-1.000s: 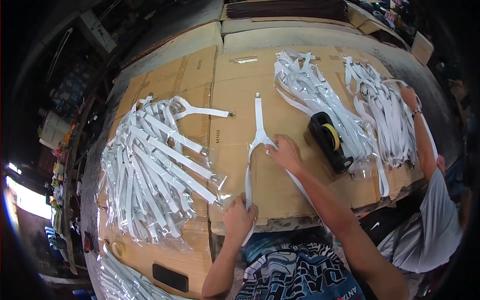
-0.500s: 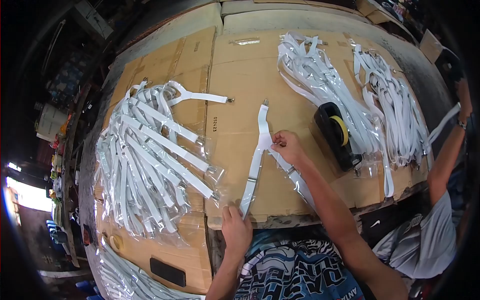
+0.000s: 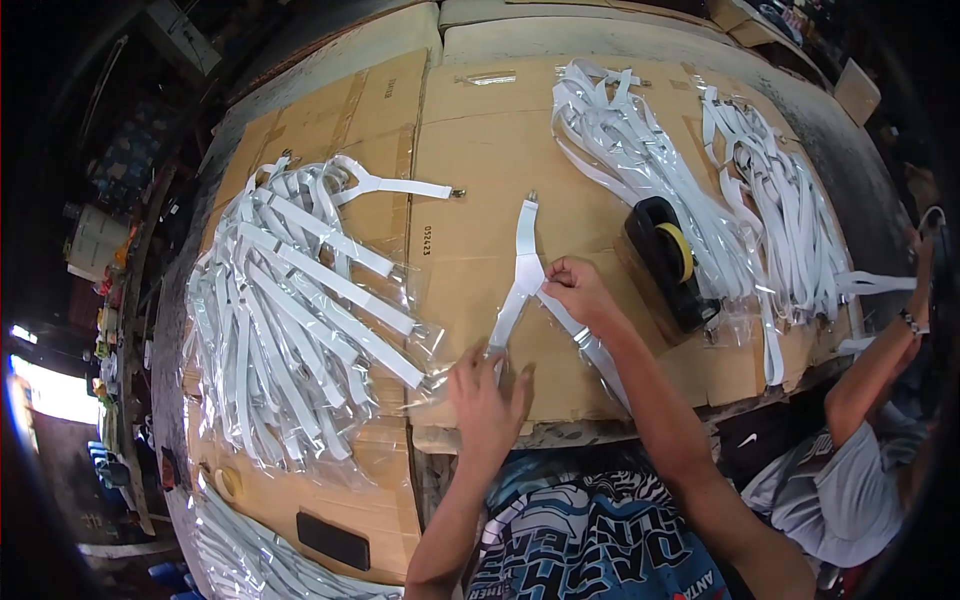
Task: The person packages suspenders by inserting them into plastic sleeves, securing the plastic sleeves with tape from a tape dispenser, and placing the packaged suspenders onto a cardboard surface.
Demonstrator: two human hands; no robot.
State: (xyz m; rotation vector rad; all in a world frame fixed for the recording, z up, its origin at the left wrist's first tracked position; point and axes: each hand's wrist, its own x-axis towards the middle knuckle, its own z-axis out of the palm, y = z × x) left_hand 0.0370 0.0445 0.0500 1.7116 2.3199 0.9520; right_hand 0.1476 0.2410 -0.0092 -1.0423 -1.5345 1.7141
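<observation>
Many white straps (image 3: 348,290) lie in clear plastic (image 3: 428,345) left of the left hand (image 3: 486,405), whose fingers are spread loosely over one leg of a white Y-shaped strap (image 3: 528,272); contact there is unclear. The right hand (image 3: 582,292) pinches that strap between thumb and forefinger beside its fork. Right of this pinch, a black dispenser (image 3: 655,265) holds a yellow tape roll (image 3: 684,250), beside a plastic-wrapped strap bundle (image 3: 655,175).

We count one separate white strap (image 3: 528,273) at centre, one strap heap (image 3: 285,318) at left, one strap bundle (image 3: 250,548) at lower left and two strap piles (image 3: 655,180) at upper right, each too tangled to number; also one tape dispenser (image 3: 660,272), one phone (image 3: 333,541) and one tape roll (image 3: 231,486).
</observation>
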